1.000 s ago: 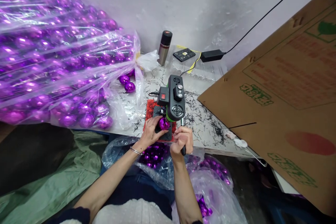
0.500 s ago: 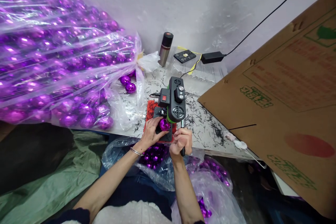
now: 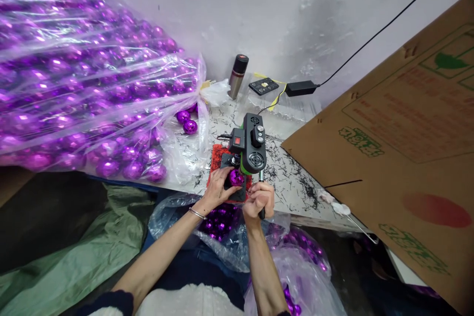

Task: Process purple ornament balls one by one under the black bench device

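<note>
A shiny purple ball point(image 3: 236, 177) sits under the front end of a black machine point(image 3: 254, 140), above its dark base plate. My left hand point(image 3: 218, 188) holds the ball between thumb and fingers from the left side. My right hand point(image 3: 260, 200) is wrapped round the machine's lever handle point(image 3: 262, 215), just right of the base. Beneath the machine lies a red mat point(image 3: 218, 152) strewn with black bits. An open plastic bag of purple balls point(image 3: 218, 222) rests below the table edge, near my lap.
On the left lies a big clear bag of purple balls point(image 3: 92, 84), with two loose balls point(image 3: 190, 127) near its knot. A thermos point(image 3: 237, 76), a phone-like device point(image 3: 263, 86) and a power adapter point(image 3: 300, 88) are at the back. A large cardboard box point(image 3: 392, 123) stands right.
The whole view has shifted slightly, so things appear a little lower and to the right. Both hands keep their places on the ball and the handle.
</note>
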`<state>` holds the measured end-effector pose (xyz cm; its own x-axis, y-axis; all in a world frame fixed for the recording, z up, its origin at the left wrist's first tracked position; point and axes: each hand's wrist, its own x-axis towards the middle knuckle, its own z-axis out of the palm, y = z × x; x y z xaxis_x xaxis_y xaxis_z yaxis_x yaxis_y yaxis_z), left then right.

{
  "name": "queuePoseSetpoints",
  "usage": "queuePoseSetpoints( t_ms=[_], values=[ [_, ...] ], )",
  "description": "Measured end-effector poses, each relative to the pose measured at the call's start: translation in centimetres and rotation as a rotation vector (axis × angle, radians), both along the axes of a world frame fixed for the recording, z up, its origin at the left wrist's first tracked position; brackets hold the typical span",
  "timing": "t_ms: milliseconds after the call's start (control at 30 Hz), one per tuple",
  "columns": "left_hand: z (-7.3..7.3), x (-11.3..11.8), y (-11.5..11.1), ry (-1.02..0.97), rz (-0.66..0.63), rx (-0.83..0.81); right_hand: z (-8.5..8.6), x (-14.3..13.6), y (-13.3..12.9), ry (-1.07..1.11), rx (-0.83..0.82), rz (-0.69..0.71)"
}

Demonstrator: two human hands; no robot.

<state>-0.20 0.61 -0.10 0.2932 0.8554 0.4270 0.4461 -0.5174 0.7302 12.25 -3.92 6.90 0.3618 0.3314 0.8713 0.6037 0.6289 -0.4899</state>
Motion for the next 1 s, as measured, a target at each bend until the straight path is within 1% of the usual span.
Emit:
queuePoseSetpoints(
  t_ms=[67,133,233,300,367,433,467,500,533,567,633,667,700,733,767,800,833,900,933,1000],
  values=[
    [0.2,0.1,0.2,-0.001,-0.004,0.003,-0.1,-0.1,0.2,-0.011,0.004,0.002],
    [0.4,0.1,0.4,-0.006,-0.011,0.004,0.3,-0.1,0.3,-0.008,0.012,0.001],
    [0.7,0.1,0.3,-0.017,-0.024,-0.006,2.1,0.1,0.0,0.020,-0.005,-0.005],
    [0.8,-0.1,-0.8,-0.020,-0.051,-0.010,3.8,0.3,-0.4,0.042,-0.089,-0.016],
    [1.0,-0.7,-2.4,-0.005,-0.095,0.000,5.2,0.5,-1.0,0.053,-0.184,-0.019],
    [1.6,-1.8,-3.7,0.013,-0.133,0.011,6.0,0.6,-1.4,0.042,-0.230,-0.012],
    [2.1,-2.6,-3.8,0.013,-0.136,0.012,6.1,0.6,-1.5,0.031,-0.233,-0.009],
    [2.9,-3.4,-3.3,0.002,-0.117,0.012,6.0,0.6,-1.6,0.019,-0.231,-0.006],
    [3.8,-4.4,-2.0,-0.019,-0.070,0.008,5.8,0.5,-1.6,0.011,-0.225,-0.008],
    [4.9,-5.3,-0.2,-0.038,0.000,0.000,5.6,0.4,-1.6,0.006,-0.215,-0.014],
    [7.0,-7.1,4.9,-0.075,0.234,-0.017,5.2,0.2,-1.4,0.003,-0.193,-0.021],
    [8.0,-7.8,7.7,-0.054,0.317,-0.050,5.1,0.1,-1.4,0.003,-0.187,-0.022],
    [8.7,-8.4,10.4,-0.017,0.379,-0.104,5.0,0.1,-1.3,0.003,-0.182,-0.021],
    [9.3,-8.8,12.7,0.037,0.408,-0.179,5.0,0.0,-1.3,0.002,-0.179,-0.017],
    [9.6,-9.1,14.6,0.091,0.426,-0.243,5.1,0.0,-1.3,0.000,-0.177,-0.014],
    [9.7,-9.3,16.0,0.137,0.433,-0.295,5.2,0.0,-1.3,-0.001,-0.175,-0.013],
    [9.8,-9.3,16.9,0.169,0.437,-0.336,5.2,0.0,-1.4,-0.006,-0.176,-0.014],
    [9.6,-9.3,17.4,0.165,0.458,-0.390,5.3,0.0,-1.5,-0.020,-0.179,-0.027],
    [9.6,-9.2,17.2,0.121,0.469,-0.414,5.3,0.0,-1.5,-0.029,-0.184,-0.035],
    [9.8,-9.3,16.1,-0.077,0.463,-0.479,5.3,0.1,-1.5,-0.042,-0.187,-0.041]
  ],
)
